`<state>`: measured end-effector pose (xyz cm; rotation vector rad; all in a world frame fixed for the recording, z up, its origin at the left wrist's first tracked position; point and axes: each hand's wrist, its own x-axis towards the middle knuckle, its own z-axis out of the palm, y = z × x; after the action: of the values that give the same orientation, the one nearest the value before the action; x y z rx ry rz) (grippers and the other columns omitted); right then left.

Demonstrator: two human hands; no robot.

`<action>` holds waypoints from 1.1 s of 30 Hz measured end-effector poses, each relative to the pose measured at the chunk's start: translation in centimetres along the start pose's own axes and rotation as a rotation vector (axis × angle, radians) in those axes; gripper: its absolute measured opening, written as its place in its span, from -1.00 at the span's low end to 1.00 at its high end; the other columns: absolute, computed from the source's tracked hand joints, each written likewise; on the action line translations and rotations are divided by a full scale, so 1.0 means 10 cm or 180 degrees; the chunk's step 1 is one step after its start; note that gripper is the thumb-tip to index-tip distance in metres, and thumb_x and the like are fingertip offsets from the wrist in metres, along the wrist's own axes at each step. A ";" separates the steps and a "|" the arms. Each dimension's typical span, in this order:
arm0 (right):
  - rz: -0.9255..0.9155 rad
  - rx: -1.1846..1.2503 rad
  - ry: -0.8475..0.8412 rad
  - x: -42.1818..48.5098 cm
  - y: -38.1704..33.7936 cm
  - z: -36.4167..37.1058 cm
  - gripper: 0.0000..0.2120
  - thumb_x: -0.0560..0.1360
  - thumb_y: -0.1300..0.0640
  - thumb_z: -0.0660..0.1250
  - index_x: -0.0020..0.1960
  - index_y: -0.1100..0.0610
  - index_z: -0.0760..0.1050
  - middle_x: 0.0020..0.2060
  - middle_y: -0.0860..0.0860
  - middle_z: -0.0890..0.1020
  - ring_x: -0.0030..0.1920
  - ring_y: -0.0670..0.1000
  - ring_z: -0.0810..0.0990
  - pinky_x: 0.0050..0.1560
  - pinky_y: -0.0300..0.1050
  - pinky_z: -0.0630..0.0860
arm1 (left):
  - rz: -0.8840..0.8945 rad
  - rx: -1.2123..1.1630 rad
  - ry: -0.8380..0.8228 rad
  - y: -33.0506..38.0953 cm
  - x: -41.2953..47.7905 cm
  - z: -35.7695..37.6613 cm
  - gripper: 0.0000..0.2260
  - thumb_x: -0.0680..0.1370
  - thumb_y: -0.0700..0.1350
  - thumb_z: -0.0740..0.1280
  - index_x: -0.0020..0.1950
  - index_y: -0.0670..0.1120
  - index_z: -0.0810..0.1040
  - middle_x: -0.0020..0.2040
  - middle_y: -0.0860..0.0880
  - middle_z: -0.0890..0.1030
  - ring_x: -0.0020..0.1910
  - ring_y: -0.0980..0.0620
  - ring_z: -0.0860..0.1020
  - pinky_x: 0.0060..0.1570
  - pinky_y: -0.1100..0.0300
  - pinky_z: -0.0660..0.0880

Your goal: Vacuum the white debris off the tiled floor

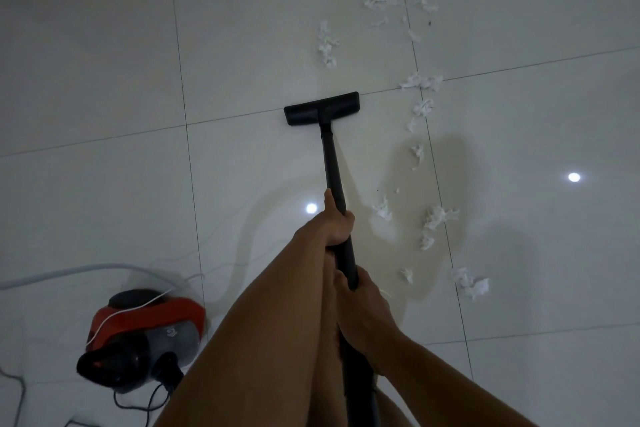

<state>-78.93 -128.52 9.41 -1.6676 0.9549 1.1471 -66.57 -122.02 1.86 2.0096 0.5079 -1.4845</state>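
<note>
Head view looked down: nearest, the right hand point(363, 308) gripped the wand point(332, 163), fingers wrapped round it. The left hand point(337, 225) clasped it farther along. A red vacuum point(145, 326) sat on the floor point(104, 80) to the left. Farther out, the nozzle point(322, 109) lay flat across a grout line, with debris point(438, 218) strewn right of the wand and beyond the nozzle.

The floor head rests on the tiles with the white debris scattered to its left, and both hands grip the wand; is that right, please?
Not quite: the head view shows the white debris to the right of the floor head, not its left. The left hand and right hand grip the wand.
</note>
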 end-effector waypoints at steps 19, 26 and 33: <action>-0.0193 0.0652 -0.0054 0.23 -0.95 -0.07 -0.67 0.68 -0.11 0.12 0.40 -0.06 0.33 -0.20 0.08 0.59 -0.47 -0.07 0.52 -0.62 -0.38 0.39 | 0.0037 -0.0045 -0.0061 0.37 0.42 -0.80 -0.31 0.73 0.07 0.06 0.61 0.16 -0.43 0.40 -0.22 0.50 0.18 -0.20 0.62 0.25 -0.11 0.58; 0.0010 0.1075 -0.0031 0.30 -1.09 -0.02 -0.80 0.62 -0.14 0.22 0.13 -0.05 0.43 -0.16 0.16 0.63 -0.51 -0.03 0.52 -0.52 -0.25 0.50 | 0.0077 -0.0176 -0.0042 0.45 0.44 -0.91 -0.32 0.74 0.01 0.07 0.63 0.13 -0.40 0.42 -0.23 0.48 0.03 -0.15 0.58 0.00 -0.01 0.61; -0.0074 0.1207 -0.0093 0.30 -1.07 -0.01 -0.81 0.59 -0.13 0.21 0.15 -0.10 0.44 -0.06 0.21 0.66 -0.46 0.03 0.55 -0.46 -0.17 0.55 | 0.0093 -0.0131 -0.0021 0.42 0.44 -0.90 -0.33 0.74 0.04 0.06 0.62 0.14 -0.41 0.27 -0.17 0.52 0.02 -0.14 0.60 -0.04 0.02 0.61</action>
<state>-68.22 -125.43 9.03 -1.3491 1.0574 0.9055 -56.07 -119.45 0.50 1.9718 0.5002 -1.4512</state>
